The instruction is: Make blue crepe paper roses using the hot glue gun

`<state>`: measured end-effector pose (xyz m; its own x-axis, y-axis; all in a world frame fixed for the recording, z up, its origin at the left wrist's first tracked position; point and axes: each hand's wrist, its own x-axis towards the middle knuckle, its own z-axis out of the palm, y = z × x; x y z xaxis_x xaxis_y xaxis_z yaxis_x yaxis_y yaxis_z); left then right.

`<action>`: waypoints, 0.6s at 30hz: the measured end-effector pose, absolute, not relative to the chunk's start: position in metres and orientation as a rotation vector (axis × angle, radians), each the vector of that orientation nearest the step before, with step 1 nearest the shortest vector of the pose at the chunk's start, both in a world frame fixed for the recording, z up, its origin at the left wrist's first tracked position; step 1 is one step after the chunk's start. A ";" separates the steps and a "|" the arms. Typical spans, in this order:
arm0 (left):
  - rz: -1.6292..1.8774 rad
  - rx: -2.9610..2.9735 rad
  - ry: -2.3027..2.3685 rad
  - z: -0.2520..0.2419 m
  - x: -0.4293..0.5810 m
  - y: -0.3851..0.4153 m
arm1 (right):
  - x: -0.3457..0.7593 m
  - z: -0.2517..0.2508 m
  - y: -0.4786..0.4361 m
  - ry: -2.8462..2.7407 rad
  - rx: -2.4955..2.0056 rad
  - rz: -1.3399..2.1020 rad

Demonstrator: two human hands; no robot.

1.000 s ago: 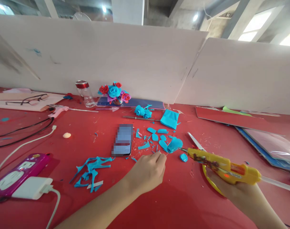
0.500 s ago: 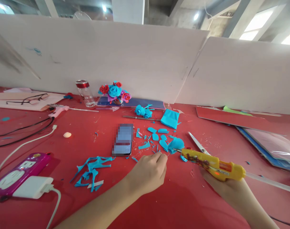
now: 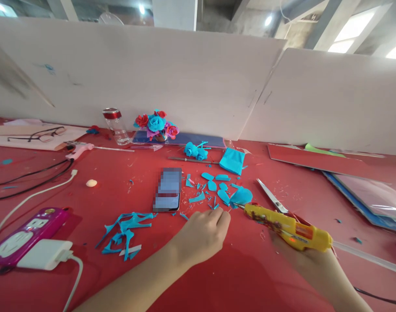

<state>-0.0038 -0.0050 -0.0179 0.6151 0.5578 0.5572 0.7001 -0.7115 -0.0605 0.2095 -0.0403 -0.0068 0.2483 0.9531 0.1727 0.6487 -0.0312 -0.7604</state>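
Observation:
My left hand (image 3: 204,232) is closed in a pinch just below the scattered blue paper petals (image 3: 212,185). At its fingertips is a larger, rounded blue paper petal (image 3: 242,196); the exact grip is hidden by the fingers. My right hand (image 3: 302,255) is wrapped round a yellow hot glue gun (image 3: 289,225), with a clear glue stick (image 3: 370,255) out of its back end. The nozzle points left, at the lower edge of that petal. Partly behind the gun lie scissors (image 3: 271,195) with their blades pointing away.
A phone (image 3: 168,190) lies left of the petals, with blue scraps (image 3: 128,229) nearer me. Behind are blue paper roses (image 3: 196,151), folded blue paper (image 3: 232,161), a flower pot (image 3: 157,125) and a bottle (image 3: 118,128). A power strip (image 3: 28,238) and pink glue gun (image 3: 79,151) sit left.
The yellow glue gun has shifted slightly left and down, and more of the scissors shows beside it. My left hand and the petal have barely moved.

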 end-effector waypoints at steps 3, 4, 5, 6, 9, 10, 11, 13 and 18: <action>-0.744 -2.541 -0.980 -0.017 -0.004 -0.004 | 0.221 -0.009 -0.037 -1.529 -1.758 0.509; -0.735 -2.536 -0.968 -0.017 -0.005 -0.004 | 0.225 -0.010 -0.035 -1.555 -1.756 0.519; -0.724 -2.530 -0.959 -0.018 -0.005 -0.005 | 0.229 -0.011 -0.033 -1.579 -1.756 0.534; -0.712 -2.526 -0.950 -0.018 -0.005 -0.005 | 0.232 -0.012 -0.031 -1.602 -1.756 0.556; -0.663 -2.525 -0.932 -0.018 -0.005 -0.007 | 0.230 -0.012 -0.031 -1.580 -1.755 0.573; -0.648 -2.528 -0.928 -0.018 -0.005 -0.007 | 0.227 -0.012 -0.032 -1.552 -1.754 0.559; -0.636 -2.529 -0.923 -0.017 -0.006 -0.008 | 0.222 -0.010 -0.034 -1.523 -1.754 0.539; -0.614 -2.523 -0.914 -0.016 -0.006 -0.008 | 0.213 -0.008 -0.038 -1.488 -1.747 0.507; -0.512 -2.482 -0.891 -0.013 -0.007 -0.009 | 0.210 -0.006 -0.042 -1.487 -1.698 0.428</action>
<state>-0.0073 -0.0086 -0.0128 0.7223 0.4978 0.4801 0.6654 -0.6893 -0.2864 0.2100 -0.0423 -0.0056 0.2447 0.9357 0.2542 0.6570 0.0328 -0.7532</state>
